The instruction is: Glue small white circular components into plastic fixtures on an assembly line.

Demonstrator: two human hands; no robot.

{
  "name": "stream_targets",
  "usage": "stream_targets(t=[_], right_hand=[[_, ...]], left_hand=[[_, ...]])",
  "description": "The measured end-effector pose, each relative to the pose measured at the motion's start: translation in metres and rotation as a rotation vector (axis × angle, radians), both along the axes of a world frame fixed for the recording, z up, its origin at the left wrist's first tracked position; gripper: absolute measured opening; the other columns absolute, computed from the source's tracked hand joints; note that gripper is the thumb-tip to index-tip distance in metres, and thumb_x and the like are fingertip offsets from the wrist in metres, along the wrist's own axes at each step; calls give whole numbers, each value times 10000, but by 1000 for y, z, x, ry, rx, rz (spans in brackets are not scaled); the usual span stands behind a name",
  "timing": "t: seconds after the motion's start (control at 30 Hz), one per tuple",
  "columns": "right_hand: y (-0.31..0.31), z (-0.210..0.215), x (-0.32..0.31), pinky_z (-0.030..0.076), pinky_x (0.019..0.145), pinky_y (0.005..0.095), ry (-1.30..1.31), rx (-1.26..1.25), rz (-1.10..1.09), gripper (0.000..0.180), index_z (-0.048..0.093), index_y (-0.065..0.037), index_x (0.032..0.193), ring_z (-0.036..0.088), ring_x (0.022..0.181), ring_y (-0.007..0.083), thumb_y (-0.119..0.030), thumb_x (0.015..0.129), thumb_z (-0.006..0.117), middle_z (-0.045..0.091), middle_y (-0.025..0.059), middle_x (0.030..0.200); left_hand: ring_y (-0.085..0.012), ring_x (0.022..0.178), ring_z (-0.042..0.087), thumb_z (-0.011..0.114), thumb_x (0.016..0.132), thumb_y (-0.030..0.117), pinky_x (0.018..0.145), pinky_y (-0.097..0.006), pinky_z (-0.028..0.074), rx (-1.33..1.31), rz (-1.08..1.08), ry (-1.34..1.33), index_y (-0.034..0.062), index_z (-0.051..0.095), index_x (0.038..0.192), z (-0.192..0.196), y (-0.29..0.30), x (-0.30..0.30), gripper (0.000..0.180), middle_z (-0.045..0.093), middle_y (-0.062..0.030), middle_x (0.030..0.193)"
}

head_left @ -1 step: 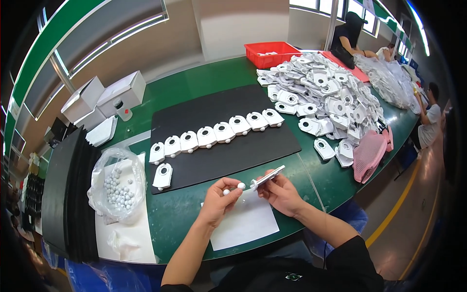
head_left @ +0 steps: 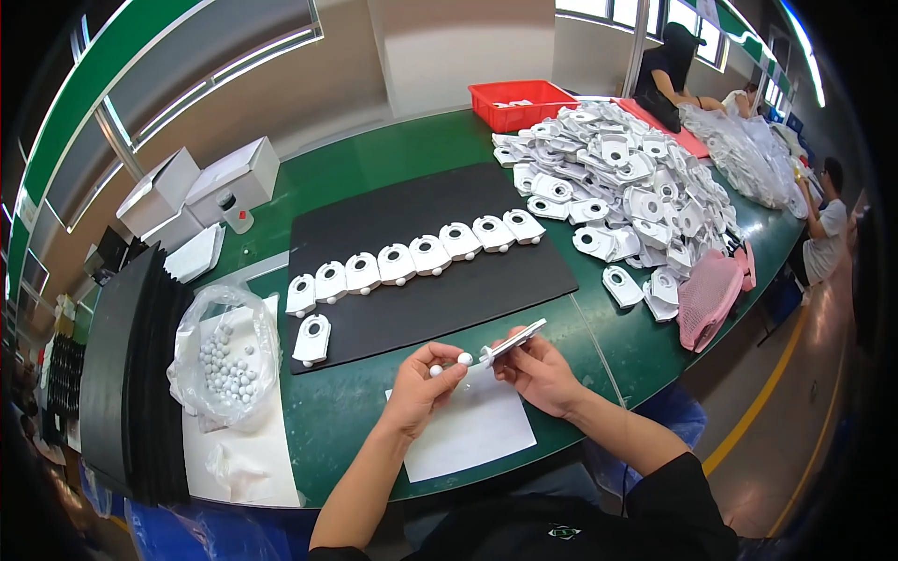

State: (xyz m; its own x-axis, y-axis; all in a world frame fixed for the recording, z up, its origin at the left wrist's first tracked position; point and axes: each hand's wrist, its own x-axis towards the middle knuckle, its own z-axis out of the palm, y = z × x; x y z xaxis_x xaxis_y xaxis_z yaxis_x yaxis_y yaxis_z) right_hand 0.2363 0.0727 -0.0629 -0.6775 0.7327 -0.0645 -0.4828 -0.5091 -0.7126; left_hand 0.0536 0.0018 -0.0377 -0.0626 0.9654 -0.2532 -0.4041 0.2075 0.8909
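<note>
My left hand [head_left: 426, 381] pinches a small white ball [head_left: 465, 358] between thumb and forefinger. A second white ball [head_left: 435, 371] shows among its curled fingers. Just to the right, my right hand [head_left: 538, 372] grips a flat white plastic part [head_left: 514, 340], held edge-on and tilted. The pinched ball is close to the lower left end of this part; whether they touch I cannot tell. Under both hands lies a white sheet of paper [head_left: 472, 430]. Beyond them, on a black mat [head_left: 421, 323], several like white parts [head_left: 395, 264] with round dark holes stand in a row, small balls at their near ends.
A clear plastic bag [head_left: 224, 365] of white balls sits at the left, beside stacked black sheets [head_left: 131, 374]. White parts [head_left: 636, 178] are heaped at the right, near a red bin [head_left: 519, 103] and pink mesh cloth [head_left: 711, 299]. A co-worker [head_left: 669, 75] sits at the far right.
</note>
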Motion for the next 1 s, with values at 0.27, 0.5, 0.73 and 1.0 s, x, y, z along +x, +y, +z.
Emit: stream_targets(t=[0.27, 0.5, 0.73, 1.0], right_hand=[[-1, -2, -1, 421, 783, 290, 9, 5, 41, 79, 452, -112, 996, 519, 862, 176, -104, 918, 441, 532, 72, 1026], [-1, 0, -1, 432, 739, 278, -22, 76, 82, 136, 443, -81, 1054, 526, 820, 154, -90, 919, 436, 535, 66, 985], [3, 28, -17, 397, 554, 208, -194, 282, 133, 196, 449, -32, 1085, 487, 622, 85, -72, 893, 465, 529, 31, 827], [42, 56, -101, 388, 551, 214, -344, 533, 35, 353, 436, 3, 1129, 483, 623, 63, -120, 828, 573, 579, 21, 720]], left_hand=[[-14, 506, 419, 687, 750, 92, 410, -165, 271, 22, -37, 38, 69, 580, 888, -2, 0, 2, 176, 532, 38, 681], [-7, 515, 407, 738, 689, 73, 430, -159, 278, 131, -16, 214, 59, 580, 766, -9, 1, 3, 175, 521, 40, 630], [-4, 481, 368, 814, 607, 115, 424, -164, 282, 411, 187, 619, 53, 476, 602, -5, -8, 1, 344, 438, 51, 520], [-189, 507, 497, 766, 649, 308, 503, -311, 392, 127, 566, 1258, 43, 557, 889, 31, -10, -59, 414, 520, -70, 565]])
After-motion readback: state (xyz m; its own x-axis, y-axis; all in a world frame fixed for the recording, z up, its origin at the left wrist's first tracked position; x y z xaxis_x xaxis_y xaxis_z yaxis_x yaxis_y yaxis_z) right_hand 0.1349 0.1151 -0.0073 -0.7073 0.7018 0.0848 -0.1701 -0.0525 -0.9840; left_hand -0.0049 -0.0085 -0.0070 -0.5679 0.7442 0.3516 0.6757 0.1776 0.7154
